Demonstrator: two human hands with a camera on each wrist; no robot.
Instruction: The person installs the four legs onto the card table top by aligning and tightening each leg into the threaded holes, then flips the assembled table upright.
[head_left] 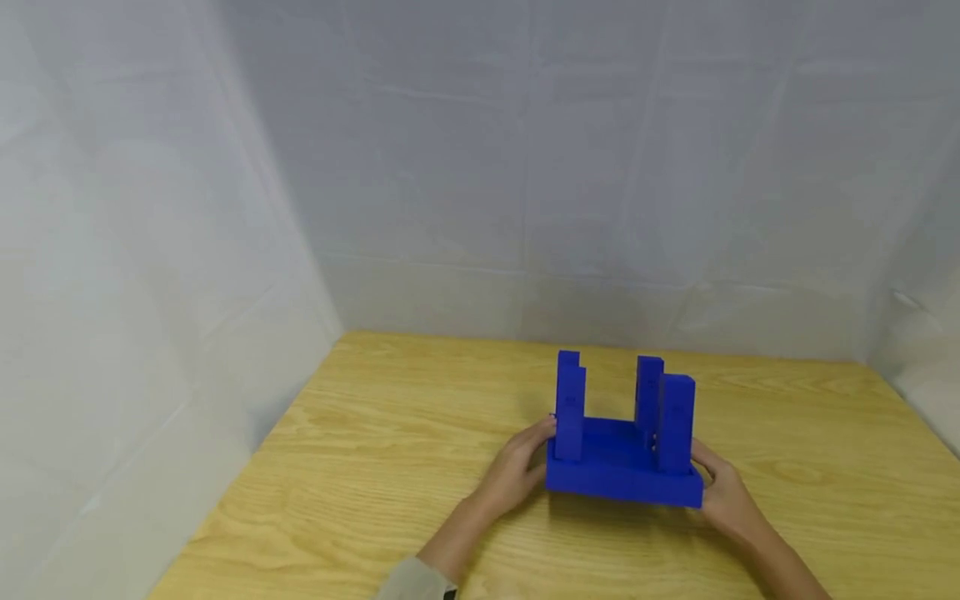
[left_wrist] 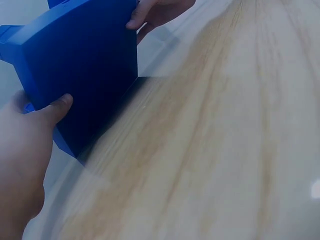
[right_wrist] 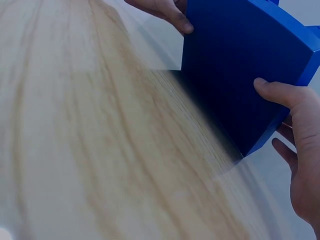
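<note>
Blue stool [head_left: 624, 467] between both hands

One blue stool [head_left: 624, 467] turned legs-up, three blue legs showing on it, one at 10 o'clock, two close together at 2 o'clock, one wooden counter [head_left: 390, 450], two hands, left hand [head_left: 517, 471], right hand [head_left: 723, 492], one pale sleeve cuff [head_left: 416, 581]

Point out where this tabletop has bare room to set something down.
Bare wood lies left of the left hand toward the white cloth wall, right of the right hand, and behind the blue piece. Crowded only where both hands grip it on the table.
</note>
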